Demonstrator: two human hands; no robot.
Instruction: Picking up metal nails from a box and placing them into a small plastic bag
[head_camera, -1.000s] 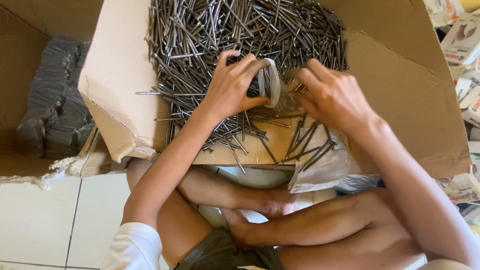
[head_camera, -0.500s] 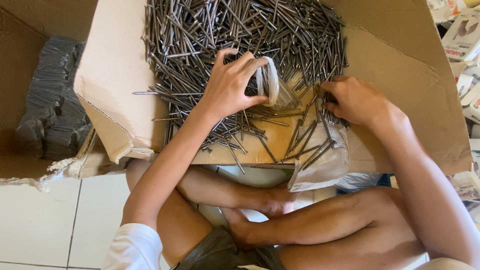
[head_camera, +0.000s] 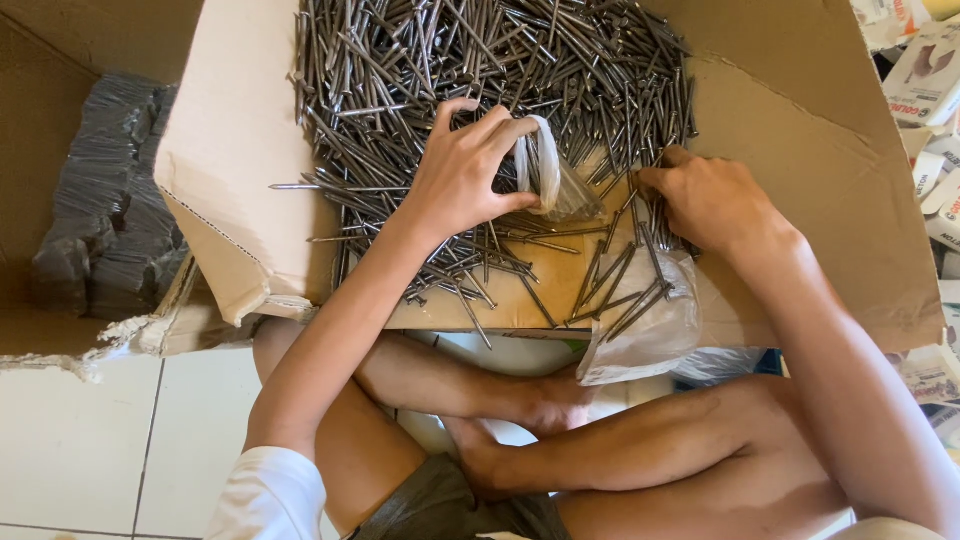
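Left hand (head_camera: 465, 175) grip closed on rolled rim of clear plastic bag (head_camera: 640, 335), bag lying across cardboard box (head_camera: 810, 170) front edge. Right hand (head_camera: 712, 200) fingers pinching nails (head_camera: 480, 70) beside bag mouth.

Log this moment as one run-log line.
left hand: grips clear plastic bag by its mouth | right hand: on loose nails, grip unclear | place: cardboard box

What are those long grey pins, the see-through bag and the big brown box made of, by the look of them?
The nails look like bare steel: grey, thin, with dull glints. The bag, whose mouth the left hand grips, seems thin clear plastic: see-through, crinkled, glossy. The box looks like matte brown corrugated cardboard with a torn, creased edge. The right hand rests among the nails.
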